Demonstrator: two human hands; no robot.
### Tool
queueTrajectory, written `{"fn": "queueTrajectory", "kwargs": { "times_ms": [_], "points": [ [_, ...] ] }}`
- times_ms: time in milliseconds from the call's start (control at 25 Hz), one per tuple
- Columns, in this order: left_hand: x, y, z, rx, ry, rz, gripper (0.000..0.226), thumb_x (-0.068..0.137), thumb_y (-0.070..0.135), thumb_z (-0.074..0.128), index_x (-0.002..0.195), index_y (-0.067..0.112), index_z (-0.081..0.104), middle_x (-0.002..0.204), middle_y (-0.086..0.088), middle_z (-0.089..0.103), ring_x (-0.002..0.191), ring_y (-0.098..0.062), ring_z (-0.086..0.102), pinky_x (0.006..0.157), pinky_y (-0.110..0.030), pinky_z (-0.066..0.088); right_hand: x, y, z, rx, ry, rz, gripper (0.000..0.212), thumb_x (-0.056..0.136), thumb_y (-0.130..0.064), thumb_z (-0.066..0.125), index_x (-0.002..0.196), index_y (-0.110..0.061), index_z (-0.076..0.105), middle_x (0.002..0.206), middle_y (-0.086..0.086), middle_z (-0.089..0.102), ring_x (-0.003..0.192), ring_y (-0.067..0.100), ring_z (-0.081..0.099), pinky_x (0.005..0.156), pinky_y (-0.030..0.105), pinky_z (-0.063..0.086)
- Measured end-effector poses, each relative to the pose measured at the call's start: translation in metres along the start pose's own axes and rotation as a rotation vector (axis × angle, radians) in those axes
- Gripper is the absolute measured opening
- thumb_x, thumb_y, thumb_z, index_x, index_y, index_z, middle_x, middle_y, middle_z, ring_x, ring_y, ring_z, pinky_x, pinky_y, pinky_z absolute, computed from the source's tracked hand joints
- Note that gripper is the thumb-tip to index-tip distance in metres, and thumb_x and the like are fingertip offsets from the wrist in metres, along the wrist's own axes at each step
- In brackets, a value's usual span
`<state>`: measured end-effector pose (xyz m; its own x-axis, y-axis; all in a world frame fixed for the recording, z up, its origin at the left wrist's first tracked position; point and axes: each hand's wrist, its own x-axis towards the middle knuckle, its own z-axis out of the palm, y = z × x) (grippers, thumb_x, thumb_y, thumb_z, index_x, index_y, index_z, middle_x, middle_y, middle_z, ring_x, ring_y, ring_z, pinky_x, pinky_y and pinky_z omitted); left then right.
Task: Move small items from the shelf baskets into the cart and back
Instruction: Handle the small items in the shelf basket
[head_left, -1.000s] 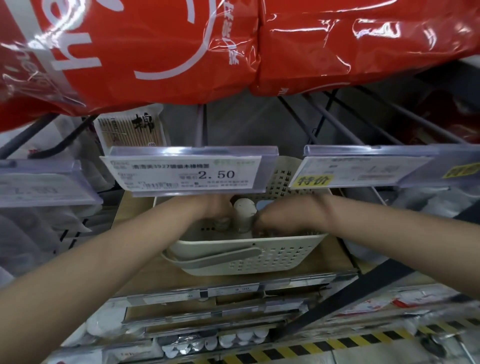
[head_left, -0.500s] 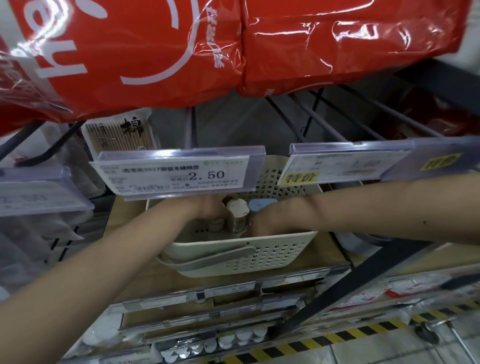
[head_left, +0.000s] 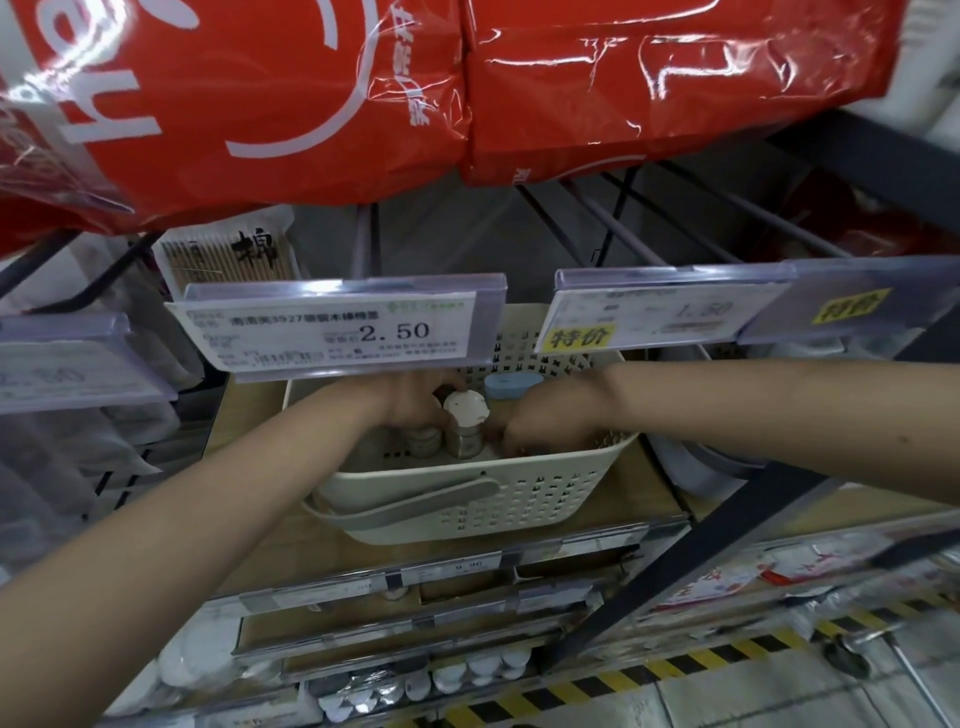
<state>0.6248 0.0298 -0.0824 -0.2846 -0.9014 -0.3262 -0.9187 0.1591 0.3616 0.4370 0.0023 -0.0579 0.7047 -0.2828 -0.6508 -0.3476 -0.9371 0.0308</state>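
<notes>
A cream perforated basket (head_left: 467, 499) with a grey handle stands on the wooden shelf. Both my hands are inside it. My left hand (head_left: 410, 405) sits on top of a small metal jar (head_left: 423, 444), fingers curled over its lid. Just right of it stands a second metal jar with a white cap (head_left: 466, 415), untouched. A blue-lidded container (head_left: 511, 385) shows behind. My right hand (head_left: 550, 421) reaches down to the basket floor on the right with curled fingers. What lies under them is hidden.
Price tag holders (head_left: 337, 332) (head_left: 665, 312) hang just above the basket and cover part of it. Red plastic packs (head_left: 467, 88) fill the shelf above. A dark diagonal bar (head_left: 727, 540) crosses at the right. Lower shelves hold small white items (head_left: 483, 670).
My right hand has drawn a little to the right, away from the white-capped jar, and the blue lid now shows. My left hand stays on the small jar.
</notes>
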Motion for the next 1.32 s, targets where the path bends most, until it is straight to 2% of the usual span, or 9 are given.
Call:
{"fn": "queueTrajectory", "kwargs": {
  "times_ms": [120,280,440,520,640,880,1040,1160,1320],
  "points": [
    [-0.003,0.004,-0.002,0.021,0.017,0.010,0.053,0.086,0.033,0.066,0.135,0.023,0.048,0.135,0.001,0.053,0.120,-0.019,0.050,0.103,-0.037,0.041,-0.013,0.001,-0.005,0.120,0.086,-0.035,0.041,0.086,-0.016,0.064,0.125,-0.016,0.052,0.127,0.002,0.046,0.103,0.014,0.049,0.079,0.023,0.040],
    [-0.004,0.006,-0.003,0.016,0.015,-0.006,0.054,0.086,0.034,0.065,0.136,0.023,0.047,0.136,0.001,0.052,0.122,-0.019,0.050,0.103,-0.036,0.041,-0.022,0.005,-0.004,0.326,0.198,0.084,0.044,0.082,-0.008,0.066,0.121,-0.013,0.046,0.110,0.002,0.054,0.096,0.016,0.052,0.073,0.024,0.039],
    [-0.006,0.006,-0.003,-0.031,0.005,-0.031,0.053,0.086,0.032,0.066,0.135,0.023,0.048,0.136,0.000,0.053,0.121,-0.018,0.051,0.103,-0.037,0.041,-0.017,0.010,-0.001,0.248,0.264,0.184,0.042,0.077,-0.012,0.072,0.114,-0.013,0.052,0.104,-0.002,0.053,0.090,0.014,0.050,0.071,0.027,0.040],
    [-0.008,0.008,-0.004,-0.026,0.006,-0.030,0.052,0.087,0.030,0.065,0.136,0.022,0.047,0.136,0.000,0.052,0.122,-0.018,0.050,0.104,-0.035,0.040,-0.007,0.013,-0.001,0.224,0.297,0.191,0.031,0.076,-0.012,0.071,0.102,-0.012,0.055,0.097,0.000,0.054,0.084,0.016,0.049,0.067,0.027,0.036],
    [-0.008,0.009,-0.003,-0.022,-0.002,-0.030,0.052,0.088,0.031,0.064,0.136,0.023,0.047,0.137,0.001,0.051,0.123,-0.018,0.049,0.104,-0.034,0.039,0.004,0.014,0.001,0.161,0.354,0.158,0.020,0.075,-0.010,0.067,0.084,-0.012,0.050,0.093,0.008,0.058,0.080,0.022,0.053,0.066,0.034,0.042],
    [-0.010,0.011,-0.004,-0.016,-0.005,-0.026,0.054,0.089,0.031,0.063,0.139,0.022,0.044,0.140,0.001,0.048,0.126,-0.018,0.046,0.102,-0.027,0.036,0.008,0.019,0.005,-0.220,0.483,0.237,0.059,0.065,-0.030,0.076,0.112,-0.013,0.046,0.114,0.007,0.052,0.099,0.024,0.052,0.078,0.034,0.045],
    [-0.010,0.009,-0.005,-0.033,0.015,-0.035,0.051,0.089,0.030,0.063,0.136,0.022,0.048,0.137,0.001,0.052,0.122,-0.018,0.049,0.102,-0.031,0.039,0.005,0.018,0.004,-0.156,0.393,0.279,0.065,0.070,-0.036,0.076,0.123,-0.014,0.045,0.121,0.006,0.050,0.107,0.023,0.050,0.076,0.030,0.037],
    [-0.011,0.010,-0.007,-0.037,0.041,-0.037,0.047,0.089,0.029,0.063,0.134,0.020,0.051,0.134,0.001,0.053,0.120,-0.017,0.051,0.101,-0.031,0.041,0.003,0.016,0.004,-0.130,0.376,0.287,0.069,0.070,-0.044,0.075,0.125,-0.014,0.048,0.122,0.007,0.049,0.108,0.023,0.050,0.083,0.032,0.044],
    [-0.008,0.005,-0.005,-0.036,0.021,-0.060,0.048,0.088,0.033,0.063,0.134,0.022,0.050,0.135,0.003,0.053,0.119,-0.016,0.050,0.097,-0.026,0.039,0.007,0.016,0.008,-0.134,0.273,0.321,0.057,0.078,-0.044,0.070,0.122,-0.014,0.051,0.119,0.008,0.049,0.104,0.021,0.051,0.075,0.029,0.041]
  ]
}}
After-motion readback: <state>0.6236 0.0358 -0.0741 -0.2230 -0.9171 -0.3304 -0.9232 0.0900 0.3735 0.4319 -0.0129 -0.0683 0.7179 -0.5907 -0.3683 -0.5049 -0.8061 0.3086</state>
